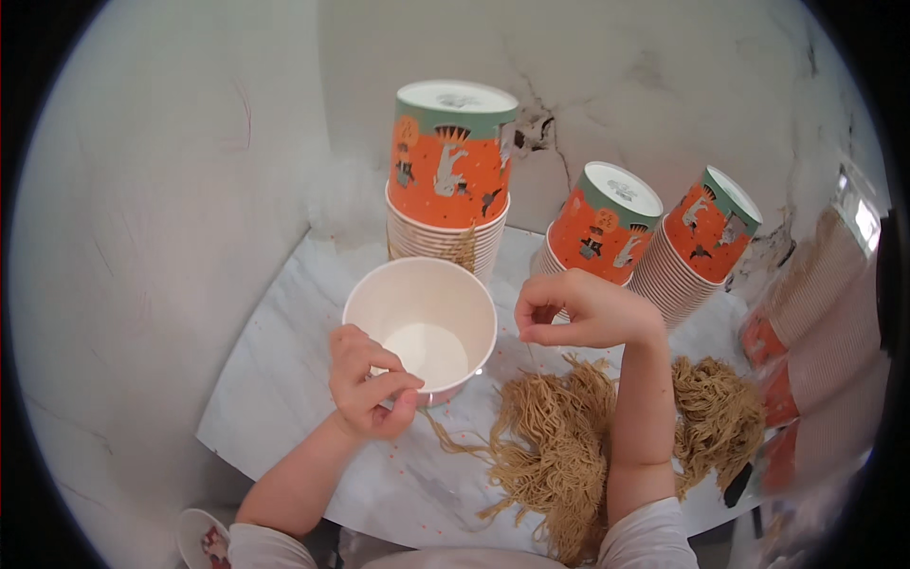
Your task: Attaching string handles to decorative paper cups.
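Observation:
An open white paper tub (pixel 463 302) stands upright on the table, its inside bare. My left hand (pixel 365 384) is at the tub's near left rim, thumb and forefinger closed together; what they pinch is too small to tell. A tan strand runs from beside the tub, below those fingertips, to a loose heap of tan yarn (pixel 555 441). My right hand (pixel 592 308) hovers right of the tub, above the heap, its fingers closed in a pinch. A faint thin line hangs under its fingertips, too fine to name.
Behind the tub rises a tall stack of upturned orange-and-green paper tubs (pixel 450 156). Two more stacks, one middle (pixel 607 223) and one right (pixel 706 228), lean at the back. Another tan yarn heap (pixel 716 417) lies beyond my right forearm, near plastic-wrapped tubs (pixel 815 351). Marbled walls enclose the marbled table (pixel 275 379).

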Action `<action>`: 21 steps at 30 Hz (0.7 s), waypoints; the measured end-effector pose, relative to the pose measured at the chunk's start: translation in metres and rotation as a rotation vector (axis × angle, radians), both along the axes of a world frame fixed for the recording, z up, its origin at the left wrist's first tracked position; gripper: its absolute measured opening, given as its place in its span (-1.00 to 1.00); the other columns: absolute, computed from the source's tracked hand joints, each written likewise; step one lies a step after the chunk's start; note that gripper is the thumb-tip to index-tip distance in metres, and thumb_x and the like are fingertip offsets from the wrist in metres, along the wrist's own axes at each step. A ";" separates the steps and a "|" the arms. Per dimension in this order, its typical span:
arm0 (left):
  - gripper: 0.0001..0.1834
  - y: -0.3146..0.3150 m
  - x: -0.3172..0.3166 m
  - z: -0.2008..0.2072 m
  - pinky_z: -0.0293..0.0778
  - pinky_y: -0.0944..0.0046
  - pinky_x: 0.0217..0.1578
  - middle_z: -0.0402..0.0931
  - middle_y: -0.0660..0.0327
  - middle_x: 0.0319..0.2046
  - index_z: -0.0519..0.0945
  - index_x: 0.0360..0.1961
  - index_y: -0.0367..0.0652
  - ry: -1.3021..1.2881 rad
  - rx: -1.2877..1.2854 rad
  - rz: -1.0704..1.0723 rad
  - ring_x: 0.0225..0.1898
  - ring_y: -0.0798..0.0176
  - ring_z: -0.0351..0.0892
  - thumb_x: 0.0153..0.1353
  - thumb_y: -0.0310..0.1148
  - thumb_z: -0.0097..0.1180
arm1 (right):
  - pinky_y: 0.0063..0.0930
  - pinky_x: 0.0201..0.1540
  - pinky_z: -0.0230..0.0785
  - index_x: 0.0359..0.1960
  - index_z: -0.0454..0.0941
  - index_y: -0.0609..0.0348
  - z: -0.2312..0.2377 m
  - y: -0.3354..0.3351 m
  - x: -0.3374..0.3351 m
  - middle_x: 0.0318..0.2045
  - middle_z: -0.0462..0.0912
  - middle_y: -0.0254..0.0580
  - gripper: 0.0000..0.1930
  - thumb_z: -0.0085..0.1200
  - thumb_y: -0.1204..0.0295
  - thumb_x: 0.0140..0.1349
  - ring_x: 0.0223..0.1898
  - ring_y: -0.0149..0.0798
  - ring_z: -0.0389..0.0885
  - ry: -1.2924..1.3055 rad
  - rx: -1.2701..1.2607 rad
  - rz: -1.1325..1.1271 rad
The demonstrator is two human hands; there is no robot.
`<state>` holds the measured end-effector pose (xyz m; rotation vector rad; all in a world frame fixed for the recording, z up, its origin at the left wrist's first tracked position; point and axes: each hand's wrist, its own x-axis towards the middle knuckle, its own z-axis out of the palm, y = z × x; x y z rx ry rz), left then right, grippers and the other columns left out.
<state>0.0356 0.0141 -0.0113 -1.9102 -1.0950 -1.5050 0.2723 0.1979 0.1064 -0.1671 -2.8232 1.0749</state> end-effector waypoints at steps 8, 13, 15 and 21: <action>-0.97 -0.005 -0.003 0.008 0.42 0.06 -0.13 0.51 0.19 -0.43 0.61 -0.56 -0.12 -0.113 -0.085 -0.126 -0.30 0.11 0.44 -0.09 -0.42 0.17 | -0.33 -0.33 0.42 -0.34 0.50 0.21 0.023 -0.035 0.017 -0.46 0.57 -0.19 -0.81 0.12 0.34 0.30 -0.43 -0.20 0.56 0.216 0.103 0.040; -0.89 -0.015 0.044 0.071 0.43 0.22 -0.12 0.57 0.17 -0.37 0.68 -0.42 -0.15 -0.281 -0.302 0.009 -0.26 0.20 0.49 -0.04 -0.51 0.29 | -0.21 -0.31 0.43 -0.33 0.50 0.19 0.026 -0.053 0.028 -0.42 0.56 -0.17 -0.86 0.08 0.37 0.29 -0.37 -0.03 0.60 0.437 0.261 -0.078; -0.81 -0.008 0.064 0.102 0.42 0.33 -0.17 0.62 0.20 -0.33 0.71 -0.34 -0.17 -0.253 -0.505 -0.102 -0.23 0.29 0.52 -0.04 -0.54 0.40 | -0.20 -0.31 0.43 -0.34 0.50 0.18 0.026 -0.057 0.028 -0.41 0.54 -0.18 -0.87 0.09 0.38 0.28 -0.36 -0.03 0.59 0.525 0.272 -0.103; -0.82 0.009 0.079 0.126 0.41 0.35 -0.19 0.65 0.28 -0.31 0.70 -0.32 -0.22 -0.521 -0.641 -0.180 -0.24 0.39 0.52 0.02 -0.51 0.43 | -0.21 -0.31 0.43 -0.34 0.50 0.19 0.030 -0.060 0.022 -0.38 0.52 -0.18 -0.89 0.10 0.41 0.24 -0.32 -0.07 0.60 0.739 0.303 -0.123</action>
